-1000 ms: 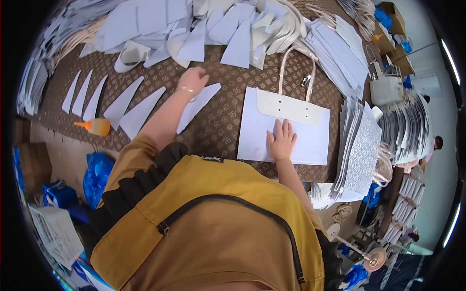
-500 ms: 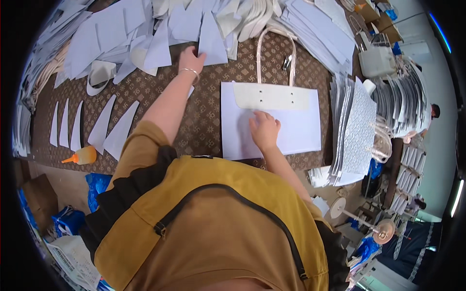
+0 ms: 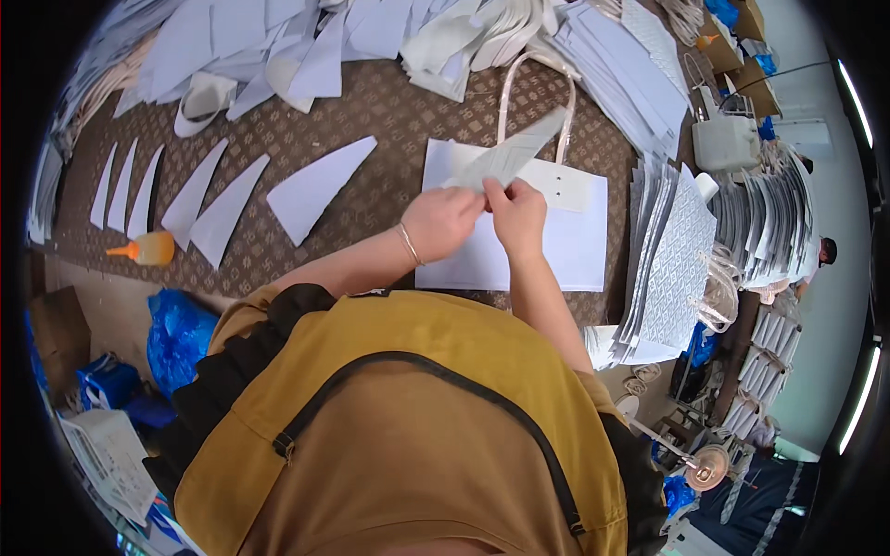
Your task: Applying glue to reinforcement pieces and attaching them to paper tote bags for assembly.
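Note:
Both hands meet over a white rectangular bag panel (image 3: 565, 246), which lies flat with two pale loop handles (image 3: 503, 107) reaching away from me. Between them is a pale, tapered, pointed piece (image 3: 524, 148), slanting up to the right across the panel's top band. My left hand (image 3: 438, 224) is closed on its lower end. Thumb and fingers of my right hand (image 3: 519, 215) pinch the same end, close beside the left. The grip points are partly hidden by the fingers. Left of my hands, a large white tapered piece (image 3: 320, 190) lies alone on the brown patterned table cover (image 3: 357, 107).
Several white tapered pieces (image 3: 190, 196) lie in a row at the left, near an orange glue bottle (image 3: 148, 248). Heaps of white cut sheets (image 3: 232, 37) cover the table's far side. Quilted silvery panels (image 3: 675, 250) stand stacked at the right edge.
My left hand has come back from the far heap to the panel, and a tapered piece is now held between both hands. My right hand has lifted off the panel and closed.

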Action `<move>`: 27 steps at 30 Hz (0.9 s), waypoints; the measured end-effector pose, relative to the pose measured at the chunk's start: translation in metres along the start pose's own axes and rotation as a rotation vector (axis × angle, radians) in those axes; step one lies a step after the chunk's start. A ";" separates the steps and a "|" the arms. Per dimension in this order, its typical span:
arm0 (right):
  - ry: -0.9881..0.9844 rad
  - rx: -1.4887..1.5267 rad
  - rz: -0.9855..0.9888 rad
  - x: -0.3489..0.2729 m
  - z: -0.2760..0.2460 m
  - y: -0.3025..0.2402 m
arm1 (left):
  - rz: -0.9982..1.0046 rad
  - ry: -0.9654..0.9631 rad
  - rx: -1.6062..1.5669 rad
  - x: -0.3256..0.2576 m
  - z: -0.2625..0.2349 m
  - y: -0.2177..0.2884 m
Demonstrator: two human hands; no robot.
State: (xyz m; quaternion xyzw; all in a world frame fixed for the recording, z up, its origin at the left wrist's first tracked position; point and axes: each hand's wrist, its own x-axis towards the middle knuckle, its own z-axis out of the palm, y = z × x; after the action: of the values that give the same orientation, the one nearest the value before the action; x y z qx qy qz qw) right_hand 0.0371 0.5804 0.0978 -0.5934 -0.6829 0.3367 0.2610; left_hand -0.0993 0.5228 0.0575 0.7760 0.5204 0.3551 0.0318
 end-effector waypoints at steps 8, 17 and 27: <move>-0.431 0.254 0.253 -0.043 0.029 0.062 | 0.049 -0.002 -0.226 -0.047 -0.021 -0.001; -0.524 0.285 0.312 -0.026 0.075 0.075 | -0.206 -0.358 0.197 -0.033 0.027 -0.050; -0.500 0.060 0.226 -0.024 0.081 0.079 | -0.239 -0.411 0.259 -0.033 0.041 -0.066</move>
State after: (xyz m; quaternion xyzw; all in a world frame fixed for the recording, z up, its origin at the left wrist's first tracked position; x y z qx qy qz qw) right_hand 0.0296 0.5497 -0.0138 -0.5563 -0.6454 0.5197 0.0628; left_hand -0.1335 0.5384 -0.0180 0.7624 0.6320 0.1144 0.0788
